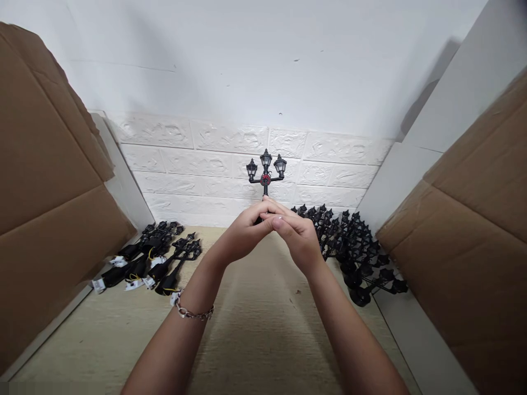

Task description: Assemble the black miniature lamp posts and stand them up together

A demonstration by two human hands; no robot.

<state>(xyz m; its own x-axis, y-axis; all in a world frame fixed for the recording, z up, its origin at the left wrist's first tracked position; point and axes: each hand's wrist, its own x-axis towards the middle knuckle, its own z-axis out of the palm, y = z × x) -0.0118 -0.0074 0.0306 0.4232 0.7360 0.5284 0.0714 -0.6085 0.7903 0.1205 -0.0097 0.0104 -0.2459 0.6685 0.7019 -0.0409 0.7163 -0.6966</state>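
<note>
I hold a small black model street lamp [265, 167] upright in front of me; it has three lantern heads and a red spot at the centre of its crossarm. My left hand [242, 233] and my right hand [297, 236] are both closed around its lower post, fingertips meeting, so the post's base is hidden. A silver bracelet [192, 311] circles my left wrist.
Several black lamps with white tags and yellow wires lie at the left [150, 263]. A larger heap of black lamps [354, 249] lies at the right. Cardboard panels stand on both sides [45, 192] [477, 236]. A white brick-pattern wall [197, 164] closes the back of the beige table [255, 340].
</note>
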